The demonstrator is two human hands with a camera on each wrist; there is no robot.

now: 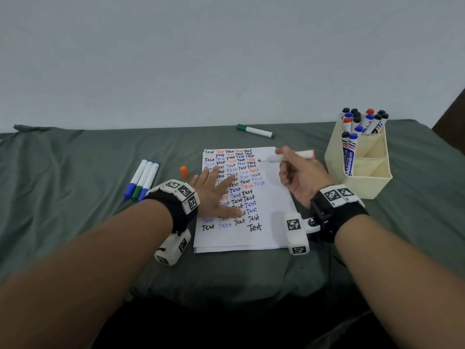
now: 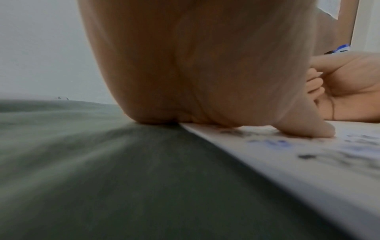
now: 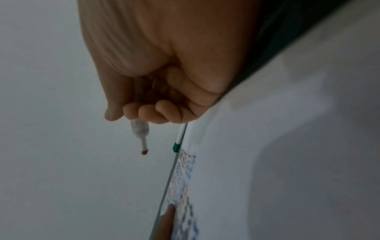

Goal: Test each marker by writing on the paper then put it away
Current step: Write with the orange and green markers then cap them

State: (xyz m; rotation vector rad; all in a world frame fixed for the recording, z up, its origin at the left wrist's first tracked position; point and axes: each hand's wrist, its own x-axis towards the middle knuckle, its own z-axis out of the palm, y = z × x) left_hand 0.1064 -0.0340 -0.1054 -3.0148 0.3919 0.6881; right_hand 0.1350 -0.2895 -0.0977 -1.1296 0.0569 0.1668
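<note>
Green bedsheet (image 1: 75, 157) carries paper (image 1: 271, 197), covered w/ "Test" rows. Cream holder (image 1: 372, 177), rt. of paper, holds capped markers. Left hand (image 1: 214, 195): fingers straight, flat on sheet. Right hand (image 1: 299, 172): clamped on uncapped orange marker (image 1: 274, 158), tip above paper's upper rt. area. Orange cap (image 1: 184, 172) just left of paper; three capped markers (image 1: 142, 180) farther left.

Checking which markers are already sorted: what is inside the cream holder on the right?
The cream holder has capped markers standing in its back and left compartments: black, blue and red caps. The front compartments show only bare walls; their floors are hidden.
</note>
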